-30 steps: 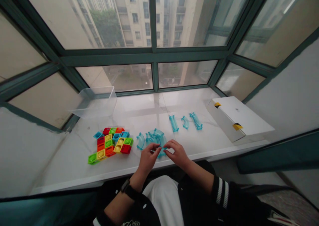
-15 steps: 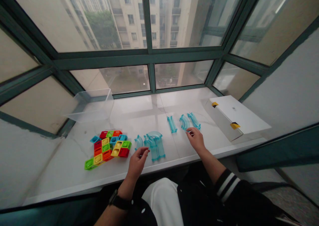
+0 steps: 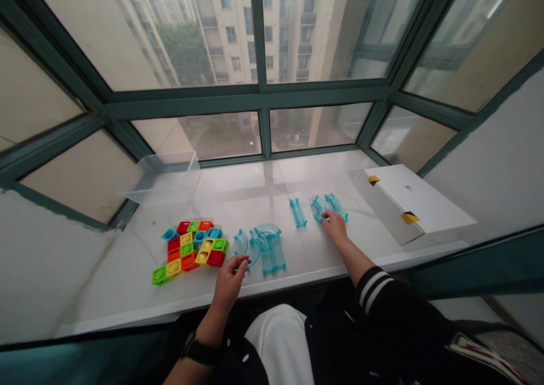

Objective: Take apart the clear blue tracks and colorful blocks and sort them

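Observation:
My left hand (image 3: pixel 230 276) pinches the lower end of a translucent blue curved track piece (image 3: pixel 256 250), beside a cluster of blue track pieces (image 3: pixel 272 252) whose parts overlap. A smaller curved piece (image 3: pixel 240 241) lies just beyond those fingers. Farther right, my right hand (image 3: pixel 334 225) has its fingertips closed at the near end of another curved track piece (image 3: pixel 316 207), which rests on the white ledge. Two straight track pieces lie on either side of it, one on the left (image 3: pixel 298 213) and one on the right (image 3: pixel 337 206).
Colourful square blocks (image 3: pixel 187 249) in red, yellow, green, orange and blue sit grouped at the left. Behind them stands a clear plastic bin (image 3: pixel 170 184). A white box (image 3: pixel 420 198) with yellow-and-black tabs is at the right, and windows line the back of the ledge (image 3: pixel 106 283).
At the left cluster, a curved piece now shows at my left fingertips, slightly apart from the others. My right fingertips have moved in at the curved piece. The whole view has shifted a little.

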A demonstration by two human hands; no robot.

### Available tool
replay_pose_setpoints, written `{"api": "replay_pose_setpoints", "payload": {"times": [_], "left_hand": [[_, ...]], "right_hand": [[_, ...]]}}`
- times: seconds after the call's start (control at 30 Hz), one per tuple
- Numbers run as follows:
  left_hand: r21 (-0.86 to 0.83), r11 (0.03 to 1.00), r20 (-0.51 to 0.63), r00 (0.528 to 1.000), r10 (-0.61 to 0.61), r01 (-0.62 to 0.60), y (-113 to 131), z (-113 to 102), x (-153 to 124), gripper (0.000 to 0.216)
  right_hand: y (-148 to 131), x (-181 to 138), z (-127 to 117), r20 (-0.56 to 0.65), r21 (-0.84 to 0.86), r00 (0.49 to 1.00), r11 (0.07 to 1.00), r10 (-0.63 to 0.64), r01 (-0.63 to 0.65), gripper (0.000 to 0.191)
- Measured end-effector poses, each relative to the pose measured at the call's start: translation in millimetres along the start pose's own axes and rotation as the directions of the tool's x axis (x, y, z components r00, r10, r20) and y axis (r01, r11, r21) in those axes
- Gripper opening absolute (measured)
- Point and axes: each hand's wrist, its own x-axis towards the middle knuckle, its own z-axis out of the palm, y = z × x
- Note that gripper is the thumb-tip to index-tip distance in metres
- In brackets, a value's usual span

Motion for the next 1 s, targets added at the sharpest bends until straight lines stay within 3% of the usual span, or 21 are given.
{"api": "replay_pose_setpoints", "payload": {"times": [0.47,0.8,1.0], "left_hand": [[-0.007,1.0,0.016,1.0,-0.013,0.013,-8,0,1,0.043],[-0.021,0.999,0.012,0.999,-0.041,0.042,-14,1,0,0.036],[-0.028,0.999,0.011,0.999,-0.04,0.041,-16,0,-1,0.036]], "right_hand": [[9,-1,7,0.075,-0.08,0.997,0.996,-0.021,0.027,0.022],[1,-5,1,0.141,-0.18,0.99,0.983,-0.008,0.034,0.038],[-9,-8,-6,0.174,-0.251,0.985,0.968,0.016,0.028,0.038]]}}
